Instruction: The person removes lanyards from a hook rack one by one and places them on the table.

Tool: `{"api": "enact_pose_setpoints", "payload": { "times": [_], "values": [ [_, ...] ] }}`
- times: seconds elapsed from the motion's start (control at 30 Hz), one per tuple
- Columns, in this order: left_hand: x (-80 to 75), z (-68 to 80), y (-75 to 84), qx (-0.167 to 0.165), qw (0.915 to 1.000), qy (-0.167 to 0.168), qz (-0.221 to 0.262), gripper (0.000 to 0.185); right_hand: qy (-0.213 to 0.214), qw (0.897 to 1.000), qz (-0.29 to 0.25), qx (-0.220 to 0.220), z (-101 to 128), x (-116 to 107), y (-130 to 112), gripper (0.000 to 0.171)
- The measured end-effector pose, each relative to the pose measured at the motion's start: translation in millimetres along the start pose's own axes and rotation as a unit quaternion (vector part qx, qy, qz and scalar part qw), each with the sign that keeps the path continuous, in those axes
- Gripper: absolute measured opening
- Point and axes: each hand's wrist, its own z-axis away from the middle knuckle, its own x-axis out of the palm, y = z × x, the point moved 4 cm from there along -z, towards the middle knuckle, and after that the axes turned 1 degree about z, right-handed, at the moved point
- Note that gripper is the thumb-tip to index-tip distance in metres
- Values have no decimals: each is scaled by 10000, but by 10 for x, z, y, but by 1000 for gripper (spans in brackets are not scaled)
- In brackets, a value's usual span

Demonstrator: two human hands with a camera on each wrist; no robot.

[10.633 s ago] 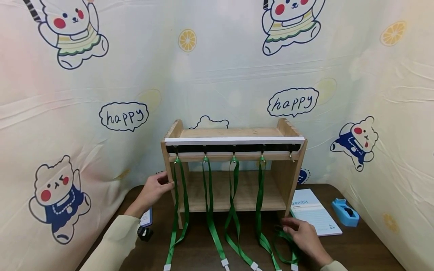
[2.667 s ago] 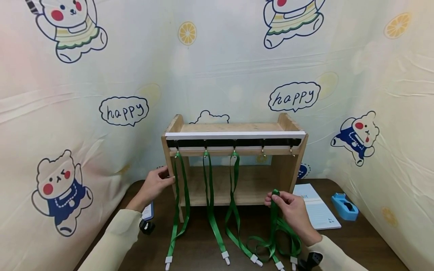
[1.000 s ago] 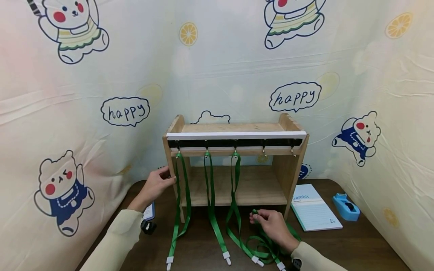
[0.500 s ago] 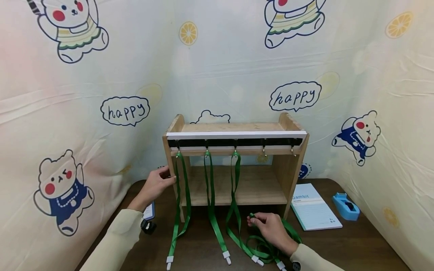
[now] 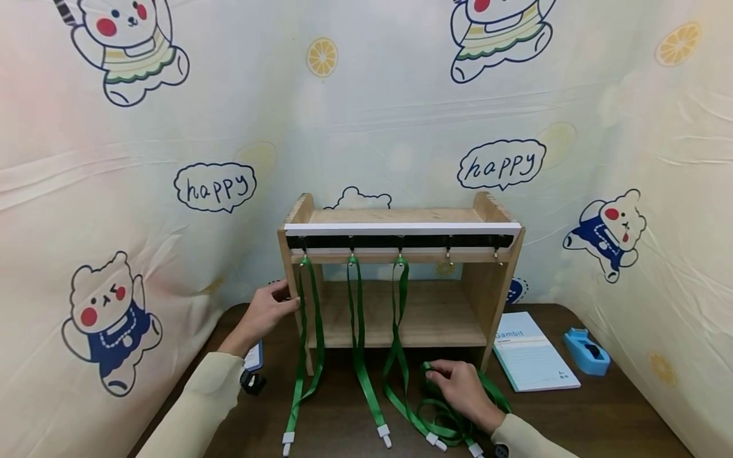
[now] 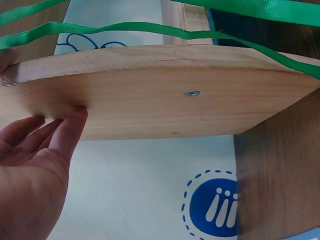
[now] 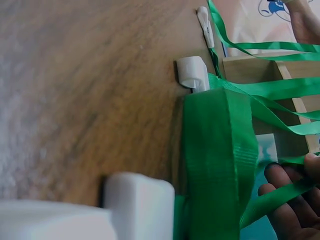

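right hand: at 6 o'clock low on the surface, fingers curled, pinching the loop end of the loose lanyards; fingertips show round green strap in the wrist view
loose lanyards: green, tangled in a pile on the surface under and beside the right hand, off the hooks; white clips at the near end; broad strap and a white clip lie flat on the wood in the wrist view
surface: dark brown wood
hung lanyards: three green ones, on the first three hooks from the left, falling past the lower shelf to the surface, white clips at 6 o'clock
left hand: at 9 o'clock of the rack, fingers bent round the side panel front edge, holding it; in the wrist view the thumb presses the panel's outer face
rack: small wooden two-shelf unit at centre, upright, black strip with five hooks under a white strip; the two right hooks are bare
notepad: pale blue, flat at 3 o'clock, just beside the rack foot
tape dispenser: blue, right of the notepad, near the backdrop
small card and black clip: by the left sleeve at 8 o'clock
backdrop: cream cloth with bears, lemons, "happy" bubbles, farthest back
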Motion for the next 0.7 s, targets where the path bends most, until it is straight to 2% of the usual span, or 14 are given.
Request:
{"api": "enact_pose_setpoints", "payload": {
  "times": [0.27,0.7],
  "values": [
    [8,-8,0,0,9999,3,111,44,289,9993,226,6,4,-36,-11,20],
    [9,-15,-18,-27,10000,-5,55,48,468,9973,-552,143,10,-123,-81,21]
  ]
}}
